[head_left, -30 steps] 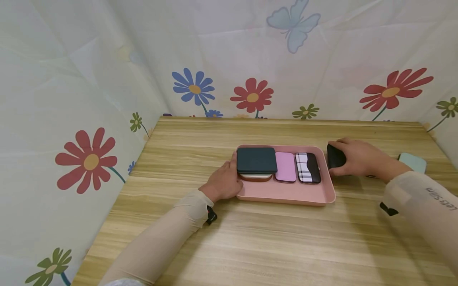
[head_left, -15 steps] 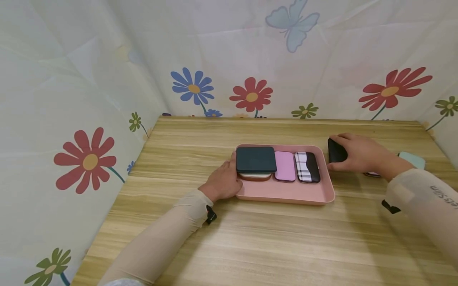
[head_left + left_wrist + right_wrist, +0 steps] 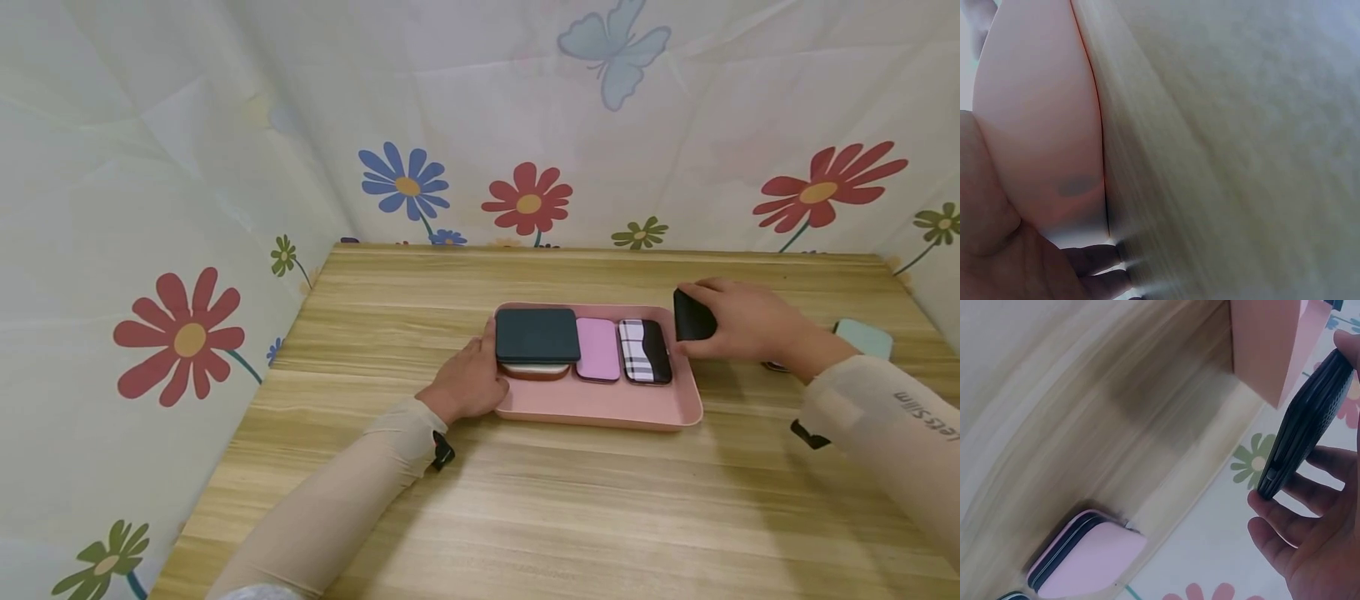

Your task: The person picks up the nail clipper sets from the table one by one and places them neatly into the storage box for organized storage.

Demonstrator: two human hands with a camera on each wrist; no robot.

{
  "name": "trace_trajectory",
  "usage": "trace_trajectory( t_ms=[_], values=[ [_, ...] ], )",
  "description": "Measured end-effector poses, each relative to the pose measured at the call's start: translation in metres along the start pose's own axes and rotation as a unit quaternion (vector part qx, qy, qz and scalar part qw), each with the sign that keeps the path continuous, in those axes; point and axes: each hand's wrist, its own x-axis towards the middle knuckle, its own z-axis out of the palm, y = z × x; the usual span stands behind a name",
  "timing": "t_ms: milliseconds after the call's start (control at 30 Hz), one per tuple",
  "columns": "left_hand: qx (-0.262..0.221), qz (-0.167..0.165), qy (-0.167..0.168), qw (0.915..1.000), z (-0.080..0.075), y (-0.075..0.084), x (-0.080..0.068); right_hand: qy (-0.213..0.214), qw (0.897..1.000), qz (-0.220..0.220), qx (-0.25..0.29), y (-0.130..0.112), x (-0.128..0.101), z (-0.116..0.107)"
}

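Observation:
My right hand [image 3: 742, 321] grips a thin black case [image 3: 693, 315] with rounded corners, holding it up beside the right rim of the pink tray [image 3: 592, 408]. In the right wrist view this black case [image 3: 1300, 425] is seen edge-on, its layered sides closed, between thumb and fingers. My left hand [image 3: 468, 379] rests against the tray's left end, fingers lying along the outer wall. Inside the tray are a dark green case [image 3: 537, 335] on top of a brown-and-white one [image 3: 536, 371], a pink case [image 3: 598, 350], and a plaid-and-black case [image 3: 645, 352].
A mint-green case [image 3: 864, 339] lies on the wooden table [image 3: 585, 508] at the right, behind my right wrist. Another case is mostly hidden under that hand. The right wrist view shows a pink case [image 3: 1091, 556] on the tabletop. A flower-patterned curtain [image 3: 465, 108] encloses the table.
My right hand has lifted the black case off the table and carried it slightly left, toward the tray's right rim. The left hand and the tray have stayed in place.

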Motion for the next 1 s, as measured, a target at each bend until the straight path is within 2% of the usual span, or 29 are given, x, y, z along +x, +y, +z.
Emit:
trace_trajectory(
  t_ms=[333, 567, 1000],
  values=[
    [0.000, -0.002, 0.004, 1.0000, 0.002, 0.000, 0.001, 0.001, 1.000, -0.018, 0.007, -0.018, 0.002, -0.004],
    [0.007, -0.001, -0.002, 1.0000, 0.000, 0.000, 0.000, 0.016, 0.999, -0.030, 0.001, -0.028, 0.004, -0.005],
    [0.000, 0.000, 0.005, 1.0000, 0.000, 0.002, -0.001, 0.012, 0.999, -0.047, 0.012, -0.053, 0.009, -0.007]
  ],
)
